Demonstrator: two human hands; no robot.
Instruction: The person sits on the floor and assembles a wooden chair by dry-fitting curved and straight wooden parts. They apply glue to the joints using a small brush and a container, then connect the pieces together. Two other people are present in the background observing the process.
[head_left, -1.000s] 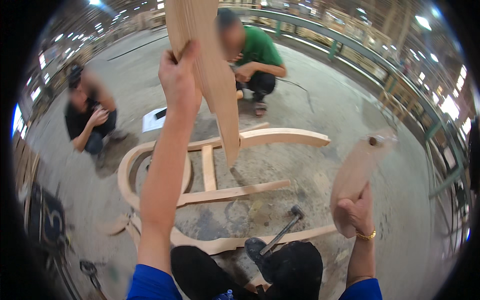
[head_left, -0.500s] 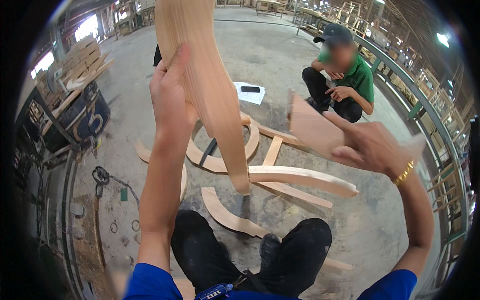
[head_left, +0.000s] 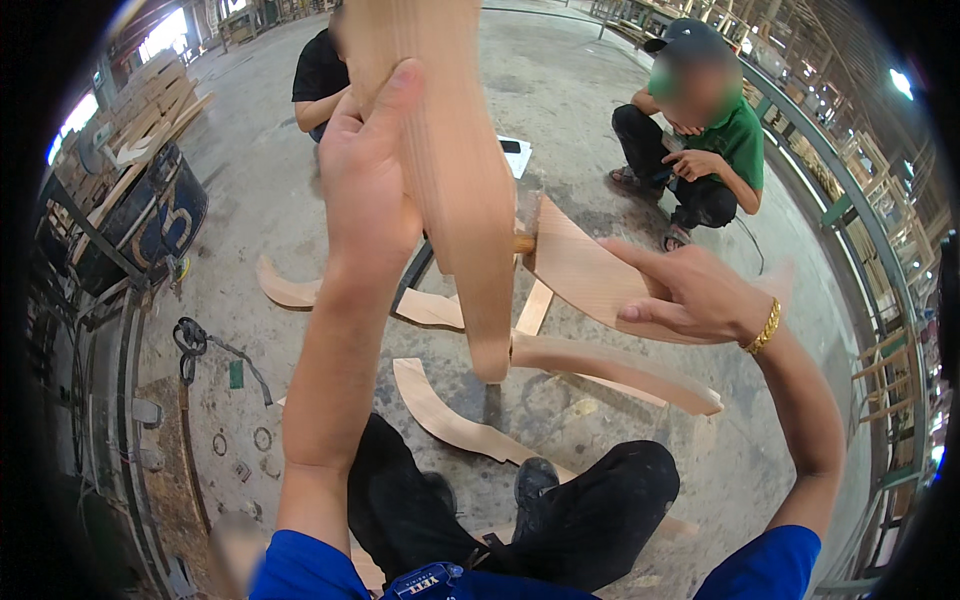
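My left hand [head_left: 370, 200] is closed around a long, shaped pale wooden piece [head_left: 465, 170], held upright in front of me, thumb on its face. A curved wooden piece [head_left: 620, 370] meets its lower end on the right; whether the two are joined I cannot tell. In my right hand [head_left: 705, 290] is a curved, tapering wooden piece [head_left: 585, 268], gripped between thumb and fingers. From its left end a short wooden dowel [head_left: 525, 243] reaches toward the long piece's right edge. The contact there is partly hidden.
Curved wooden parts, including an S-shaped one [head_left: 440, 410], lie on the concrete floor. A person in a green shirt [head_left: 738, 145] squats ahead right; another in black [head_left: 318, 75] is ahead left. A dark drum [head_left: 165, 215] stands left, a green rail [head_left: 800, 150] right.
My right hand has swung left, bringing its wooden piece up against or very near the long one's edge. The long piece has shifted slightly right. More of the person in black shows.
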